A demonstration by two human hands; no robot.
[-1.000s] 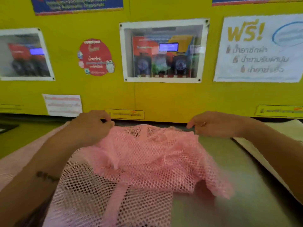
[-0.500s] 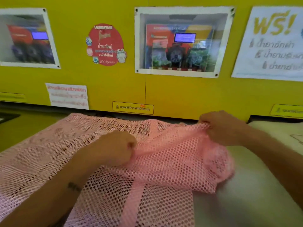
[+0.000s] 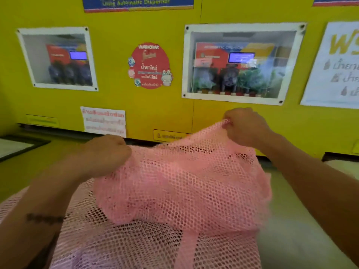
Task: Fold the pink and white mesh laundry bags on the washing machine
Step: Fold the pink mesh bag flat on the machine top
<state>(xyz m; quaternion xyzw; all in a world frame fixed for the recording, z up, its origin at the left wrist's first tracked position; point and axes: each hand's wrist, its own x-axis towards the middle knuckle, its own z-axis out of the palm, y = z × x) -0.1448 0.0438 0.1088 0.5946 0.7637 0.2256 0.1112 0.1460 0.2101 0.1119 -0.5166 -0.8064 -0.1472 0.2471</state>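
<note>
We see the left hand (image 3: 104,152) and right hand (image 3: 244,127) each pinching the pink mesh bag (image 3: 180,183), lifting its far edge. It seems doubled over itself, above the washing machine top (image 3: 303,239).

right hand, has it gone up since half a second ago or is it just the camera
Yes. The right hand, pinching the pink mesh bag, was below the yellow wall's foot; it now lies across the wall, nearer the white-framed window, so it rose.

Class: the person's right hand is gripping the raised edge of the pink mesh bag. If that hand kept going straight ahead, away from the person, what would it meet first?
Probably the yellow wall panel directly behind the right hand; depth is unclear.
</note>
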